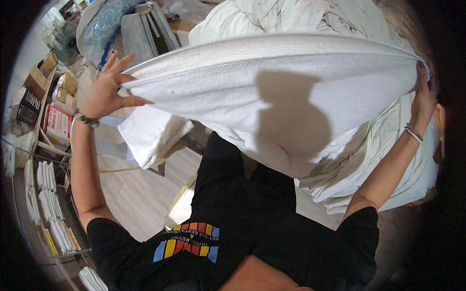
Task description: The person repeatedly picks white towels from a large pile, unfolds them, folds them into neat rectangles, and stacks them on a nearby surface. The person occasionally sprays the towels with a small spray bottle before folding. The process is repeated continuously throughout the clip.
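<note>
A white cloth (225,87), which looks like a towel, is stretched in the air between my two hands. My left hand (105,87) is at its left end, fingers spread and the thumb over the cloth; the folds gather there. At the far right, my right hand (424,91) grips the opposite end, with part of the fingers hidden by the fabric. A dark shadow falls across the cloth's middle. Below my left hand lies a folded white towel (153,134).
A large heap of white linen (269,16) lies ahead and continues to the right, below the cloth. Shelves at left hold boxes (58,122) and folded white linens (54,203). A fan (67,42) and a folded step stool (147,31) stand ahead left.
</note>
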A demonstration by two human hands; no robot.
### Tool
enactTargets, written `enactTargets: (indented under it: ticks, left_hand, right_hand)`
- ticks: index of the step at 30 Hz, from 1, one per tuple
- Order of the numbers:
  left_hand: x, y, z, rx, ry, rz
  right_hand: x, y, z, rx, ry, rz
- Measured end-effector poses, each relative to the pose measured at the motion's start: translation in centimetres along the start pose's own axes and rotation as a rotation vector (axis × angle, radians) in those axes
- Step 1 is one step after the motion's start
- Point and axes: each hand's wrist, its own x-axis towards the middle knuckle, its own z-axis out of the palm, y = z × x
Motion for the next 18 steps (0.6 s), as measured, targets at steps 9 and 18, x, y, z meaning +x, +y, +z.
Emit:
enactTargets:
  ticks: [9,18]
  left_hand:
    - [-6.4,-12.7,-4.9,-1.036,0.345,0.075]
    - [3.7,-9.9,4.6,-0.825,0.583,0.008]
  right_hand:
    - [4.2,-2.3,-12.1,0.161,-0.090,0.291]
    - [-1.5,5.8,0.7,-0.324,-0.426,0.344]
